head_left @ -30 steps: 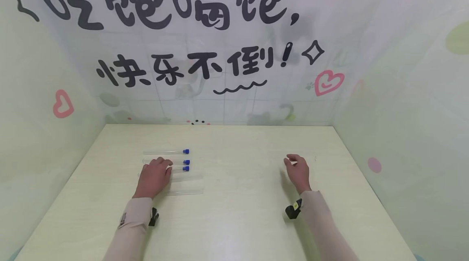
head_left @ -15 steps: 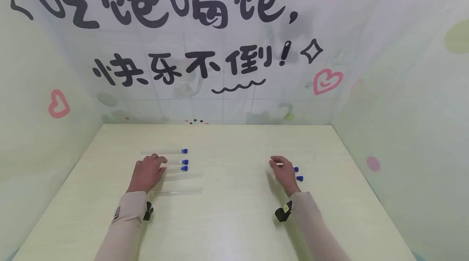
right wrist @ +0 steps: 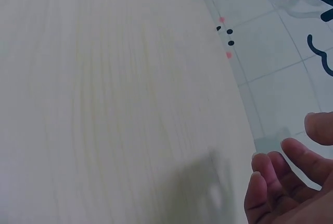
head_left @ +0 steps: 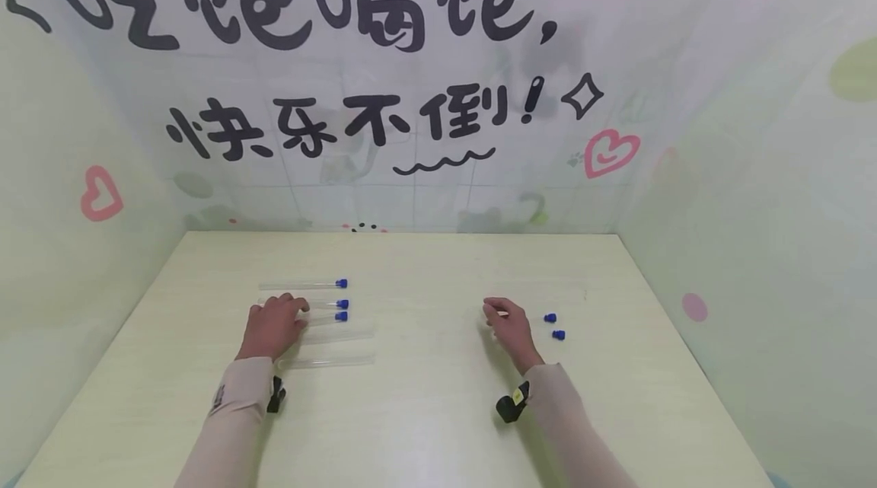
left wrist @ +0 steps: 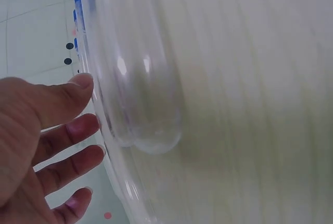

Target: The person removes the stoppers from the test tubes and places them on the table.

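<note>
Backdrop [head_left: 441, 205], pale, printed with black lettering, at 12 o'clock behind a wood-grain tabletop [head_left: 425, 416]. Clear tubes, five, lying flat about 10 o'clock, roughly parallel: three capped tubes [head_left: 298, 286], blue ends facing 3 o'clock; two uncapped tubes [head_left: 336, 360] on the group's 6 o'clock side. Loose caps [head_left: 550, 318], two, blue, lying between 2 and 3 o'clock. Left hand [head_left: 272, 326], over the 9 o'clock ends of the tubes: fingers relaxed, parted, slightly bent, no visible hold on anything; whether a fingertip touches a tube cannot be told. Right hand [head_left: 510, 330], about 2 o'clock, near the loose caps on their 9 o'clock side: fingers loosely curved, thumb apart in its wrist view, nothing held. Step in hand, by judgement: cap work at an interval between tubes, three wearing caps, two bare. Next move, likewise judged, calls for the left fingers to steady one tube by its body, the right thumb and forefinger to pinch a single cap, and both to keep in line.
</note>
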Motion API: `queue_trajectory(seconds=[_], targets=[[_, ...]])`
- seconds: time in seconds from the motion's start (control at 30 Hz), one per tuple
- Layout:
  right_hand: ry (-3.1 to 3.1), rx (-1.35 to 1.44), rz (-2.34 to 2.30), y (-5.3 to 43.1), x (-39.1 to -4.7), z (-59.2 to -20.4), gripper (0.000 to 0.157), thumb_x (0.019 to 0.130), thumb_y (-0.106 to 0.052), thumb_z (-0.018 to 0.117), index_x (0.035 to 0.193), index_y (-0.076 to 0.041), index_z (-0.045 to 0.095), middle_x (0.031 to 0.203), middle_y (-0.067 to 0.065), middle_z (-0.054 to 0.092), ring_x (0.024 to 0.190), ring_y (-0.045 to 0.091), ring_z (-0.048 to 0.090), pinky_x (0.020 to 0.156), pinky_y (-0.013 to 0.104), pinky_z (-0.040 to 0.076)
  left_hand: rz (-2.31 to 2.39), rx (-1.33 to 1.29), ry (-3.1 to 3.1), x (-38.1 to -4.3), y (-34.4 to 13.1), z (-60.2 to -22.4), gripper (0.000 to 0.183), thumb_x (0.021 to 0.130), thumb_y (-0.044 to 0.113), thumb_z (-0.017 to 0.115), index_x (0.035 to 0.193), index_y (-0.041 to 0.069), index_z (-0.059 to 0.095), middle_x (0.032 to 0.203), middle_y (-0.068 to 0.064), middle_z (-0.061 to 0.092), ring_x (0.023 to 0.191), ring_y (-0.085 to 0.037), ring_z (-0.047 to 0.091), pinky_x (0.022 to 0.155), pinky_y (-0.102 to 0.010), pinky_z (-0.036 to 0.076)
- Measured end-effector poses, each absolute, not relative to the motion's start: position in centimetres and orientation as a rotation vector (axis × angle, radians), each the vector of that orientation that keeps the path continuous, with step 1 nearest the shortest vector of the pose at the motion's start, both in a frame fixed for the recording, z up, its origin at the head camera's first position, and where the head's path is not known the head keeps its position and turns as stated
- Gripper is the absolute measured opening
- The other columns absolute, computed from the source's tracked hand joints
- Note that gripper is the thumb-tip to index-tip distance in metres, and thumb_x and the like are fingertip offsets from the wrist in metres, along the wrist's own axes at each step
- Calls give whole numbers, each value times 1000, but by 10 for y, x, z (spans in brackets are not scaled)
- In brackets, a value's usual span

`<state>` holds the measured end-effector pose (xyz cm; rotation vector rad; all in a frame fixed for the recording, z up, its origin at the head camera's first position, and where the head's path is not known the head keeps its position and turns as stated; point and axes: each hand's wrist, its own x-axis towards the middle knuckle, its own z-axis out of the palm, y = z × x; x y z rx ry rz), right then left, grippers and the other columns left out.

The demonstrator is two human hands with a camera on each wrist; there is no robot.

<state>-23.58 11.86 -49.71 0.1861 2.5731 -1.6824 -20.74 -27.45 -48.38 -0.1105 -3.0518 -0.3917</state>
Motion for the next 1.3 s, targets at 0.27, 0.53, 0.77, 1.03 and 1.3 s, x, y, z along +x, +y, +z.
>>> queue_trajectory(seconds=[0.27,0.53,0.77,1.03,1.3], targets=[[2479,184,-1695,102,-235,-496,30,98,-20,52,121,-3,60,113,16,63,90,20,65,71,30,53,-434,-83,-3090,-211,-276,-488,23,84,10,67,106,4,66,100,-17,63,93,-39,57,77,-56,38],[2395,143,-1732,89,-233,-494,32,97,-21,52,122,-2,59,115,16,63,93,21,66,75,34,55,-465,-76,-3116,-215,-280,-493,16,84,9,63,99,6,67,94,-14,63,87,-36,57,76,-55,36],[2377,118,-1743,83,-232,-494,33,97,-21,52,123,-2,59,116,16,62,93,20,66,76,33,55,-464,-112,-3085,-217,-281,-495,11,82,8,63,92,9,69,85,-10,65,81,-32,59,77,-57,34],[2317,115,-1766,78,-231,-495,35,99,-22,50,125,0,56,119,18,61,96,23,66,78,35,56,-372,-172,-3016,-214,-269,-485,14,81,10,71,95,12,69,84,-7,65,81,-31,61,79,-56,34],[2253,85,-1795,73,-223,-476,37,99,-19,48,128,4,52,121,24,59,103,35,64,83,41,55,-311,-249,-2909,-211,-241,-478,19,78,11,75,96,12,70,87,-7,65,82,-30,63,86,-59,37]])
